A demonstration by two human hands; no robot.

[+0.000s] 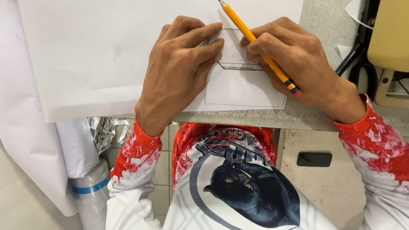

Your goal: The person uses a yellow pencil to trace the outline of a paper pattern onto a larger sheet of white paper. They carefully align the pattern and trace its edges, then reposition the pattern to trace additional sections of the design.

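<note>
One left hand [181,72] is lying flat, fingers stretched out, pressing one small paper pattern piece [243,87] onto one large white sheet [93,55] at the near table edge [264,118]. One right hand [298,64] is curling closed around one yellow pencil [255,42], its tip pointing far and its eraser end near-right. One pair of black scissors [358,55] is lying far right.

Clearance around the paper pattern on the surface

Left half of the large white paper sheet [93,55] lies open. At centre, the left hand [179,72] and right hand [294,64] crowd the template; black scissors [362,64] and a tan wooden block [390,34] obstruct the right edge.
</note>
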